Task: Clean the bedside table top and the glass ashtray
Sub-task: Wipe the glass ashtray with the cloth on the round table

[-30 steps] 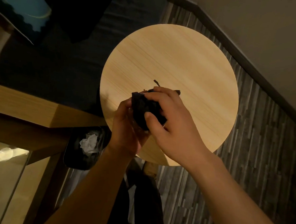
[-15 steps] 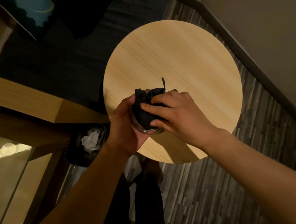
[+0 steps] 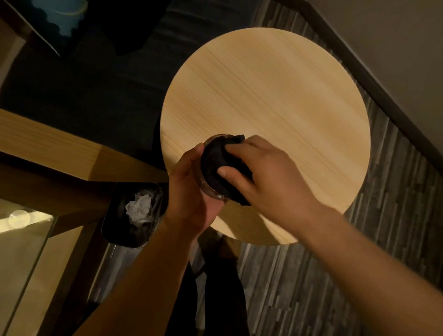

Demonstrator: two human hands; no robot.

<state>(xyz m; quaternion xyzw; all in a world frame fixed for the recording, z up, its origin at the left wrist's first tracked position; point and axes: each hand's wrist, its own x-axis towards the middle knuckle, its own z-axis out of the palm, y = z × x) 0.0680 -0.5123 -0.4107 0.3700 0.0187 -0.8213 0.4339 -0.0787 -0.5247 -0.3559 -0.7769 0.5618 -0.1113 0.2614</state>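
The round, light wooden bedside table top [image 3: 276, 100] fills the middle of the view. Above its near-left edge my left hand [image 3: 188, 190] cups the glass ashtray [image 3: 211, 194], of which only the rim shows. A black cloth [image 3: 215, 163] is stuffed into the ashtray's bowl. My right hand [image 3: 264, 173] presses on that cloth, thumb and fingers gripping it. Most of the ashtray is hidden by the cloth and both hands.
A black waste bin [image 3: 110, 220] holding crumpled white paper [image 3: 139, 206] stands on the floor left of the table. A wooden ledge [image 3: 47, 151] and a glass panel [image 3: 14, 255] lie further left. A dark skirting board [image 3: 380, 90] and wall run along the right.
The cloth has been pushed deeper into the ashtray and its loose tip no longer sticks up. My right hand has turned over the bowl; the left hand keeps its hold.
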